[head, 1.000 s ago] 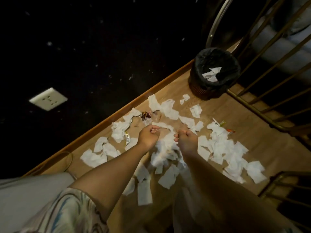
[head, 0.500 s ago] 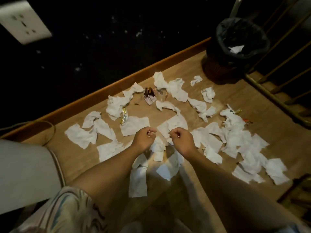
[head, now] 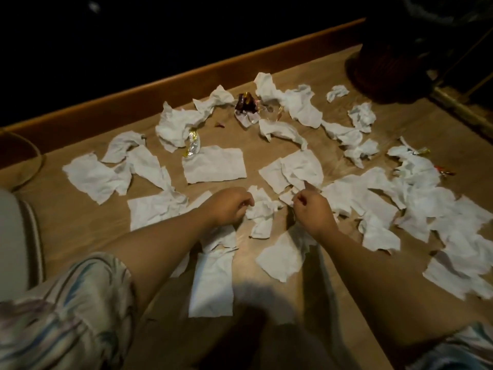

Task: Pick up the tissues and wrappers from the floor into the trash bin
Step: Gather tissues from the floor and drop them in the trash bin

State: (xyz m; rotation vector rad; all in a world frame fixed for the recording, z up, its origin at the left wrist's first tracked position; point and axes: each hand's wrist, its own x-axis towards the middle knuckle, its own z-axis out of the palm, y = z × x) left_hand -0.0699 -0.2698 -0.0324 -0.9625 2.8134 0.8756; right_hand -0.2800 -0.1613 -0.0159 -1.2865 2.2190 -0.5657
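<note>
Several torn white tissues lie scattered over the wooden floor [head: 250, 148]. A crumpled tissue [head: 262, 209] sits between my two hands. My left hand [head: 229, 206] is curled with its fingertips closed on that tissue's left edge. My right hand [head: 313, 209] is curled with the thumb up, pinching a small tissue scrap [head: 288, 196]. A brown-and-gold wrapper [head: 245, 106] lies farther back, a silver-gold wrapper [head: 193, 145] to the left, and small gold [head: 422, 150] and red [head: 444, 170] wrappers at the right. The dark trash bin [head: 392, 70] stands at the top right, with only its lower part in view.
A wooden skirting board [head: 186, 81] runs along the dark wall behind the litter. A cable loop [head: 36, 161] lies at the left edge. A metal railing base [head: 458, 110] crosses the floor right of the bin. A pale grey object [head: 13, 236] sits at my left.
The view has dropped lower and closer to the floor, so the bin has slid up into the top right corner. Both hands stay together over the crumpled tissue in the middle.
</note>
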